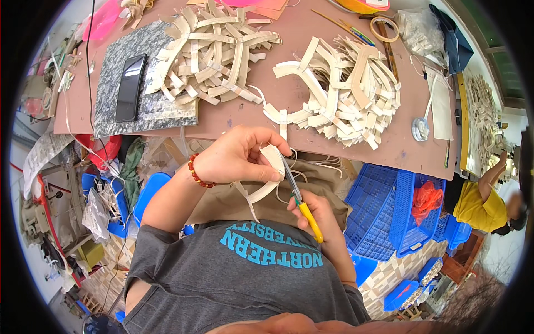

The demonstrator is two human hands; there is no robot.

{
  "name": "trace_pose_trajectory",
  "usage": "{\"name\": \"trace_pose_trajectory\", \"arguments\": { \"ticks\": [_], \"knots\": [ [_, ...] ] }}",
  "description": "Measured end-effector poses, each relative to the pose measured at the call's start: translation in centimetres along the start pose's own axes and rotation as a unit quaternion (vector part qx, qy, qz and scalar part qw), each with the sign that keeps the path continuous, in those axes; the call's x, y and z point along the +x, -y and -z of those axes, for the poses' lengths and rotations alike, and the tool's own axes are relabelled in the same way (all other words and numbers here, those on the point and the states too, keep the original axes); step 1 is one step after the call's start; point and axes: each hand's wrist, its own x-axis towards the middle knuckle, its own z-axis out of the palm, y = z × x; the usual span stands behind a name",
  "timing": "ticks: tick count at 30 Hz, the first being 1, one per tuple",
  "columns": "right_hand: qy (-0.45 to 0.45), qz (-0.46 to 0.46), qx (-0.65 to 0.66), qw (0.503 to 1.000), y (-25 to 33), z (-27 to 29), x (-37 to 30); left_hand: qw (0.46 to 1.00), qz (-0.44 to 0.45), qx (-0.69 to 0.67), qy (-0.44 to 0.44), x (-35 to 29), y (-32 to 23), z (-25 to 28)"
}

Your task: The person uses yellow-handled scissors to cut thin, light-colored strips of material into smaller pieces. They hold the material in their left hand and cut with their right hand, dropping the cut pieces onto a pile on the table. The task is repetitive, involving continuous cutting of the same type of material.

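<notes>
Just past the table's front edge, my left hand (pixel 233 156) pinches a cream strip piece (pixel 273 158) between thumb and fingers. The strip's lower part curves down below the hand, with thin ends dangling. My right hand (pixel 321 216) is closed round the yellow handle of a pair of scissors (pixel 310 219). Their blades point up and left, against or very close to the strip's right edge; whether they are parted I cannot tell. Beyond my hands lie two heaps of similar cream strip pieces, a left heap (pixel 222 55) and a right heap (pixel 356 83).
A black phone (pixel 131 88) rests on a speckled stone slab (pixel 181 119) at the table's left. Tape rolls (pixel 384 29), pens (pixel 359 33) and a clear bag (pixel 423 36) lie far right. Blue crates (pixel 371 209) stand below right, near a person in yellow (pixel 481 206).
</notes>
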Motion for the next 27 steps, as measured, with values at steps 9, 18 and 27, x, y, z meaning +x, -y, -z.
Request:
{"name": "trace_pose_trajectory", "arguments": {
  "ticks": [9, 18, 27],
  "knots": [
    [0.015, -0.055, 0.089, 0.994, -0.1, 0.0, -0.3, 1.000, 0.006, 0.021, 0.014, 0.0, 0.1, 0.3],
    [0.014, -0.063, 0.084, 0.994, -0.6, -0.1, 0.1, 0.999, 0.006, 0.029, 0.034, 0.1, 0.3, 0.4],
    [-0.012, 0.038, 0.132, 0.990, -1.8, -0.8, 0.0, 0.998, -0.011, -0.061, 0.018, 0.4, 0.6, 0.3]
  ]
}}
